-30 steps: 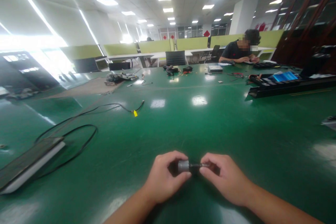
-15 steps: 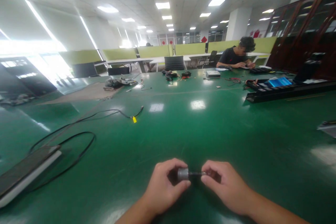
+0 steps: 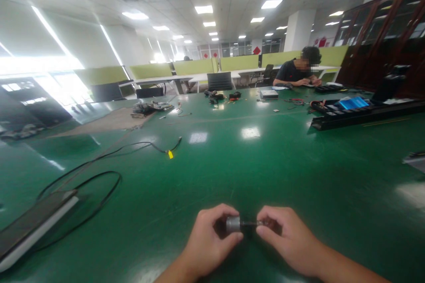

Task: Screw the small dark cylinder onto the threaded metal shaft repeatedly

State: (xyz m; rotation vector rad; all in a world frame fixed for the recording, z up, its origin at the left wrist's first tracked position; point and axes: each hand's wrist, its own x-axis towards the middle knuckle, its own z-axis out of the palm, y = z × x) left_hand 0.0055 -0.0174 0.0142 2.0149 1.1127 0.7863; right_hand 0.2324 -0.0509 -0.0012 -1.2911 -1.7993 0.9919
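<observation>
My left hand (image 3: 214,241) is closed around a grey metal cylinder (image 3: 233,224), with thumb and fingers on opposite sides of it. From the cylinder's right side a thin dark shaft (image 3: 248,224) runs across to my right hand (image 3: 287,236). The thumb and index finger there pinch the shaft's far end, partly covering a shinier tip. Both hands are just above the near part of the green tabletop (image 3: 212,177). Whether shaft and cylinder are one piece cannot be made out.
A flat dark device (image 3: 36,225) with a black cable (image 3: 114,185) lies at left. A yellow tag (image 3: 170,154) hangs on another cable end. Electronic parts (image 3: 151,107) sit further back. At far right, a person (image 3: 288,73) works near a long black tray (image 3: 365,117).
The view has tilted up very slightly, so my hands appear a little lower. Their hold on the cylinder and shaft looks the same.
</observation>
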